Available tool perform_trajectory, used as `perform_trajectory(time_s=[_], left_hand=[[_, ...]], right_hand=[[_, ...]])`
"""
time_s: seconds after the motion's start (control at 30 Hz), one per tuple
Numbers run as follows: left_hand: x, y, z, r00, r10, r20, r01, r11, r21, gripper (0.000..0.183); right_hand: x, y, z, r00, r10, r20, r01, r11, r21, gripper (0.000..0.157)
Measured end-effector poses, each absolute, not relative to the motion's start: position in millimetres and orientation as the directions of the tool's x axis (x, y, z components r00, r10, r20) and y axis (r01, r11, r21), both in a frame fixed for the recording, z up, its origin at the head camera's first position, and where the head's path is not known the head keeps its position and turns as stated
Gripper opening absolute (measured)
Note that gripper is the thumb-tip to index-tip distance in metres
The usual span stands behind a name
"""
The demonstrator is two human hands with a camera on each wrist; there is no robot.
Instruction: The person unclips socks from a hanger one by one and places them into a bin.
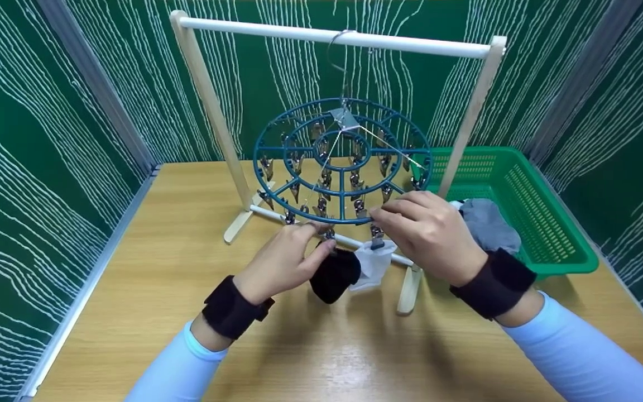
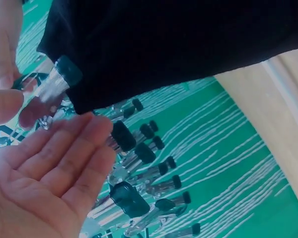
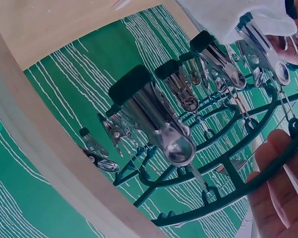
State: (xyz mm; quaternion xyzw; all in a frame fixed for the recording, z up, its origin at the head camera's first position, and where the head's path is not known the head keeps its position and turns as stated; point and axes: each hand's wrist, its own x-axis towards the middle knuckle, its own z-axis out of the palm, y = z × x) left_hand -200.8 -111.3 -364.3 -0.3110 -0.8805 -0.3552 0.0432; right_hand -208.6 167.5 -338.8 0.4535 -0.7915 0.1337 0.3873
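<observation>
A round blue-green clip hanger (image 1: 342,194) with several metal clips hangs by its hook from a rack. At its near edge, my left hand (image 1: 279,259) pinches a metal clip (image 2: 52,87) between thumb and fingers. That clip is at the corner of a black cloth piece (image 1: 335,273), perhaps a sock; whether it bites the cloth is unclear. Beside it a small white cloth piece (image 1: 374,265) hangs from another clip (image 1: 377,237). My right hand (image 1: 427,234) holds the hanger's outer ring, its fingers (image 3: 278,186) behind the rim in the right wrist view.
The rack's white bar (image 1: 277,30) runs across on wooden posts (image 1: 475,111) with feet on the wooden table (image 1: 187,312). A green basket (image 1: 572,245) stands at the right behind a post, with grey cloth (image 1: 489,223) in it. Green patterned walls (image 1: 282,72) surround the table.
</observation>
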Motion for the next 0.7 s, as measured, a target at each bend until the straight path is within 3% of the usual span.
perform_trajectory(time_s=[0.7], left_hand=[[-198.7,-109.3,-362.8,-0.785,0.450,0.425,0.616,0.503,0.606,0.018]], right_hand=[[-194.0,167.8,-342.2,-0.287,-0.528,0.799,-0.831,0.552,0.066,0.018]])
